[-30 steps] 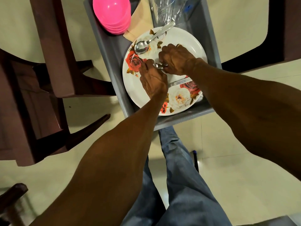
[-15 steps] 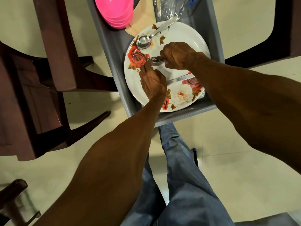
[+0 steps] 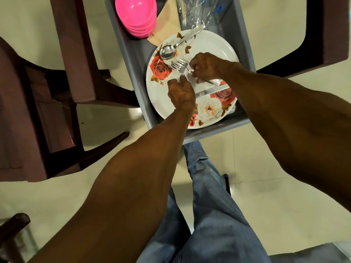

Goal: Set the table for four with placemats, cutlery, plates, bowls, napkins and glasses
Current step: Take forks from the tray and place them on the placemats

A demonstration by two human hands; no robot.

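Head view shows the right hand [image 3: 206,66] pinching the forks [image 3: 179,66] by their necks just above the floral plate [image 3: 212,44], tines pointing toward the plate's left rim. The left hand [image 3: 181,91] hovers over the plate's middle, fingers loosely curled and holding nothing. A knife [image 3: 210,91] lies on the plate near its lower right, a spoon [image 3: 168,51] at its upper left. Pink bowls [image 3: 135,14], napkins [image 3: 168,19] and glasses [image 3: 191,12] sit beyond the plate in the grey bin [image 3: 131,56]. The step looks like gathering cutlery; next, the forks need lifting out.
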